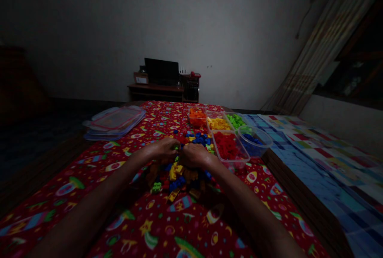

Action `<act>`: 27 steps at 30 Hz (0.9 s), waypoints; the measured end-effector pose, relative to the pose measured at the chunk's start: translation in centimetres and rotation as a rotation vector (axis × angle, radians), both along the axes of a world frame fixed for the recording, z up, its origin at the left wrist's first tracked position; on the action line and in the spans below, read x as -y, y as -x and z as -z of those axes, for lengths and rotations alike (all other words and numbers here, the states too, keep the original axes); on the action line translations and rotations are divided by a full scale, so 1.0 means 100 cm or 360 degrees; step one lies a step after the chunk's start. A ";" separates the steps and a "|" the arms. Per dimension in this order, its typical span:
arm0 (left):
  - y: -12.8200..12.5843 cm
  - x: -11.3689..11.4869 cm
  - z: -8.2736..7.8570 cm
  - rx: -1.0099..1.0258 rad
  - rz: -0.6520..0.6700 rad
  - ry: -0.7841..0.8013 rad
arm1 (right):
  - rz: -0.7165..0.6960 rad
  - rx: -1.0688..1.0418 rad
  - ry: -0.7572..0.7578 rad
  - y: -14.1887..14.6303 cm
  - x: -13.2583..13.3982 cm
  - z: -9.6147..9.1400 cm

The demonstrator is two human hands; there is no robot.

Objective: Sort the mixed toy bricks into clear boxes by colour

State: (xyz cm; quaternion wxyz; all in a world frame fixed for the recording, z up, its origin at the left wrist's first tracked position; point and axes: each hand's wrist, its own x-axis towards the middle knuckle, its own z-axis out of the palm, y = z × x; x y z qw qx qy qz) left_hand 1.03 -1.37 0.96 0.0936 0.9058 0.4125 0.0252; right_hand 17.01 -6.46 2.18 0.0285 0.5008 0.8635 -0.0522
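A heap of small coloured building bricks (176,178) lies on a red patterned cloth (167,226). Both of my hands rest on top of that heap, side by side and almost touching. My left hand (163,149) has its fingers curled down into the bricks. My right hand (194,155) is also curled over the pile. What either hand grips is hidden under the fingers. More blue bricks (199,138) lie just beyond the hands.
Clear tubs stand at the right: red bricks (227,146), blue (254,140), yellow (218,123), orange (197,117), green (236,120). Stacked clear lids (115,121) lie at the left. A blue checked mat (323,158) lies to the right. A low desk with a dark screen (161,72) stands against the far wall.
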 end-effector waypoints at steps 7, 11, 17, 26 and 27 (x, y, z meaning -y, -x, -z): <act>0.003 -0.011 0.004 0.0081 0.0002 0.0217 | 0.0006 -0.0370 -0.0021 -0.010 -0.018 0.010; 0.003 -0.021 0.010 0.0352 -0.0111 0.0308 | 0.0086 -0.0670 -0.0109 -0.019 -0.028 0.010; 0.006 -0.027 0.019 0.0776 -0.0098 0.0576 | 0.0309 -0.0918 0.0028 -0.016 -0.030 0.009; -0.005 0.001 0.005 0.1284 -0.0265 0.0990 | 0.0135 -0.0912 -0.0126 -0.018 -0.028 0.018; -0.007 0.003 0.004 0.1315 -0.0297 0.0983 | 0.0081 -0.0886 -0.0132 -0.018 -0.027 0.019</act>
